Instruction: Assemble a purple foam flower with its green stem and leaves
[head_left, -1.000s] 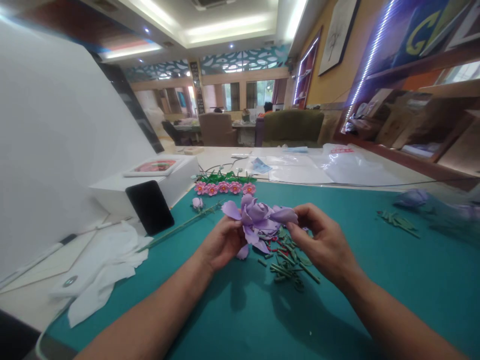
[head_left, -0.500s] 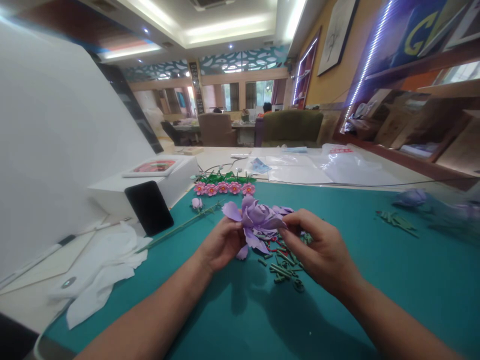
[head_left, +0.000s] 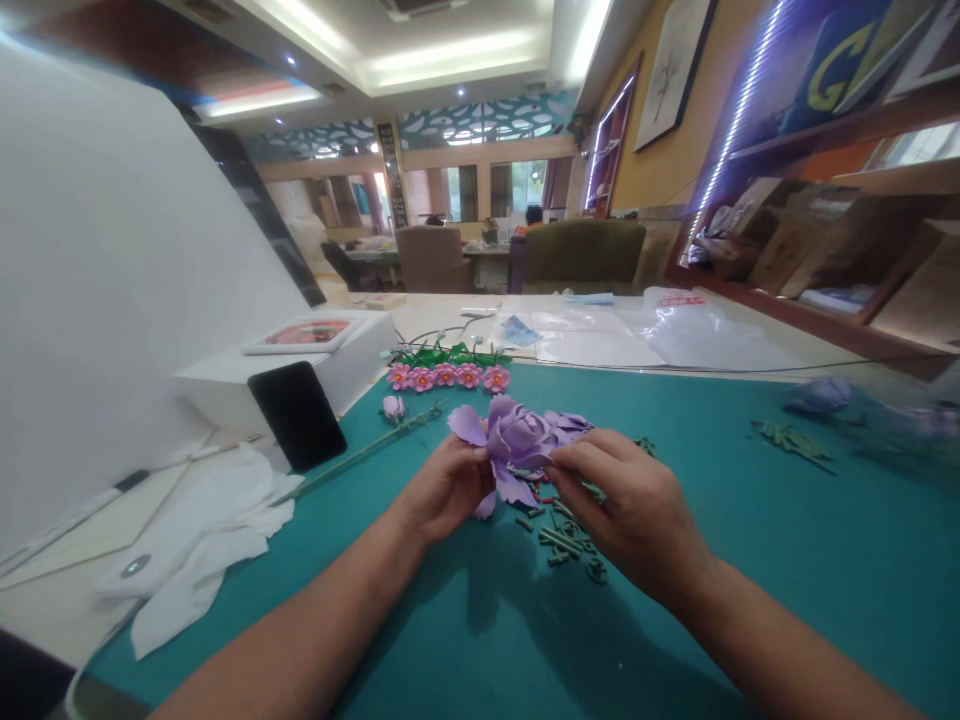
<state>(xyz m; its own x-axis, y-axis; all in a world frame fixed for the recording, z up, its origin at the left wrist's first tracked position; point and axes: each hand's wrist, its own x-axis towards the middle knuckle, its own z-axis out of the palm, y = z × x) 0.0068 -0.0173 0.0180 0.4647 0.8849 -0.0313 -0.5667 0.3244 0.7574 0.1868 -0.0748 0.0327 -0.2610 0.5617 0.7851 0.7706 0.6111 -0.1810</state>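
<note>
A purple toy flower (head_left: pixel 519 438) with layered, spread petals is held up over the green mat (head_left: pixel 450 620). My left hand (head_left: pixel 454 490) grips it from the left and below, fingers partly hidden under the petals. From the right, my right hand (head_left: pixel 630 500) pinches a petal at the flower's edge between thumb and fingers. Loose purple petals (head_left: pixel 566 425) lie behind the flower. Beneath and in front of my right hand are several small green stem pieces (head_left: pixel 561 542), with a little red among them.
A purple bud on a green stem (head_left: pixel 375 447) lies left of my hands. Pink flowers (head_left: pixel 447 376) line the mat's back edge. A black phone (head_left: pixel 298 415) leans against a white box (head_left: pixel 217 385). Crumpled white plastic (head_left: pixel 217 540) lies left; green pieces (head_left: pixel 795 443) lie right.
My right hand has moved slightly left, and the petal it pinches has been folded in toward the flower's centre. My left hand has barely shifted.
</note>
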